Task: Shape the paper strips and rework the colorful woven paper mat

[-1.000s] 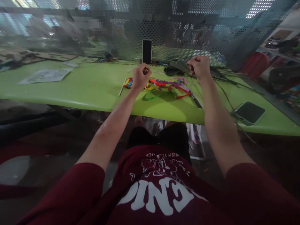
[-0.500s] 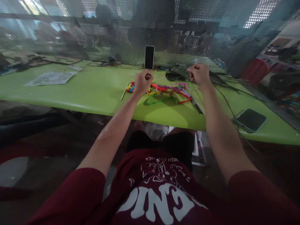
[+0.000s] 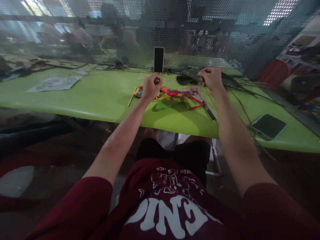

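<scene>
My left hand (image 3: 152, 87) is closed, its fingers curled together, over a small woven piece of coloured strips (image 3: 138, 92). Whether it touches the weave, or pinches something small, I cannot make out. A thin pale stick (image 3: 132, 96) lies along the left end of the weave. From the right side of the weave, loose red, purple, yellow and green strips (image 3: 171, 93) spread over the table. My right hand (image 3: 211, 78) is raised beyond their right ends, thumb and fingers pinched; anything in it is too small to tell. Below it lies a dark pen (image 3: 209, 111).
A phone (image 3: 159, 60) stands upright against a perforated metal panel (image 3: 172, 36). On the green table (image 3: 100, 100) are a drawn-on paper sheet (image 3: 53, 84) at left and a flat dark-screened device (image 3: 269, 126) at right. Cables (image 3: 242, 105) run along the right side.
My right hand has shifted very slightly left. My left hand and the strips look nearly the same; the view has tilted a little.
</scene>
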`<state>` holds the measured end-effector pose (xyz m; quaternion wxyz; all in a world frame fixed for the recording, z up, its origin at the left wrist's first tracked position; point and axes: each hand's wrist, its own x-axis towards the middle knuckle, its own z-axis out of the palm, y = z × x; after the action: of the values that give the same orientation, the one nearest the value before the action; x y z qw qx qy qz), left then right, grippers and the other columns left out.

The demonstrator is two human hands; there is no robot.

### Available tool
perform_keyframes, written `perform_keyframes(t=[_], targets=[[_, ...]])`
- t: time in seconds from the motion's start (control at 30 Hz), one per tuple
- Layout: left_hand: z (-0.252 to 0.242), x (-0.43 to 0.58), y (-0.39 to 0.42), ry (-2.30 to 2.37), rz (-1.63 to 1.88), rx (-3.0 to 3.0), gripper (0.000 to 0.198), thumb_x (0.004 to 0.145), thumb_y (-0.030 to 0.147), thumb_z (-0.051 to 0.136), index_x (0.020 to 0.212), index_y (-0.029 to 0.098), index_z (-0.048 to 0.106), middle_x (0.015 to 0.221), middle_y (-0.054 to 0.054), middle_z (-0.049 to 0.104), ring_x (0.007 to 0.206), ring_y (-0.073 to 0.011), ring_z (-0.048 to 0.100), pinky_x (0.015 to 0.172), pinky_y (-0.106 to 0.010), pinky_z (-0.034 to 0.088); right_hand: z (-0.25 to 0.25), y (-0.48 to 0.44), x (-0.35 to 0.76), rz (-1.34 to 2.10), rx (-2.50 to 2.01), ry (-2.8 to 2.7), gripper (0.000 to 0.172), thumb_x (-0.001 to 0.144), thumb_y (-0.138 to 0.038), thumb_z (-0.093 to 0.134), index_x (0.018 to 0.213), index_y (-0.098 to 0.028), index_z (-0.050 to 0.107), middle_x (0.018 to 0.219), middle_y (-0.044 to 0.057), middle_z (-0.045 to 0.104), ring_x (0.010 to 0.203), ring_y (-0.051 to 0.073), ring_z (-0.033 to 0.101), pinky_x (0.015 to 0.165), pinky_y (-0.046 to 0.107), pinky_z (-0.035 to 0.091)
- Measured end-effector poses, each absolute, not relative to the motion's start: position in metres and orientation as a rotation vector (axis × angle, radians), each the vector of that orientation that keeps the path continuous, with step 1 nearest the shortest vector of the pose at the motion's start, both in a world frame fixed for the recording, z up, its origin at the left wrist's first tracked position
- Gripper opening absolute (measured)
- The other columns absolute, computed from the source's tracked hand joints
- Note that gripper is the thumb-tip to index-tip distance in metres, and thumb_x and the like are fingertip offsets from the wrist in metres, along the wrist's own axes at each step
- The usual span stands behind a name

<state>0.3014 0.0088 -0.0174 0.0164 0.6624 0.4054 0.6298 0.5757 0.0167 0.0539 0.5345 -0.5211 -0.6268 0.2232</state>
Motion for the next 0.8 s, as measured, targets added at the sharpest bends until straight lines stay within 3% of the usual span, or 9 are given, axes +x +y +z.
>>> perform_keyframes(t=[0.57, 0.8], targets=[[-0.022, 0.299, 0.012, 1.231, 1.859, 2.073, 0.021, 0.083, 0.02, 0.065, 0.067, 0.025, 0.053, 0.055, 0.003, 0.044, 0.055, -0.0141, 0.044, 0.057, -0.031, 0.036, 0.047, 0.016, 0.569, 0.613, -1.246, -1.522, 0.025, 0.078, -0.009, 0.072, 0.061, -0.022, 0.061, 0.053, -0.002, 0.052, 0.048, 0.01, 0.045, 0.046, 0.025, 0.044], [-0.024, 0.301, 0.014, 1.22, 1.873, 2.107, 0.019, 0.079, 0.023, 0.066, 0.065, 0.024, 0.053, 0.055, 0.003, 0.047, 0.054, -0.0132, 0.041, 0.055, -0.03, 0.032, 0.04, 0.022, 0.571, 0.75, -1.156, -1.371, 0.021, 0.071, -0.004, 0.076, 0.076, -0.021, 0.063, 0.06, -0.003, 0.054, 0.055, 0.01, 0.054, 0.05, 0.021, 0.048]])
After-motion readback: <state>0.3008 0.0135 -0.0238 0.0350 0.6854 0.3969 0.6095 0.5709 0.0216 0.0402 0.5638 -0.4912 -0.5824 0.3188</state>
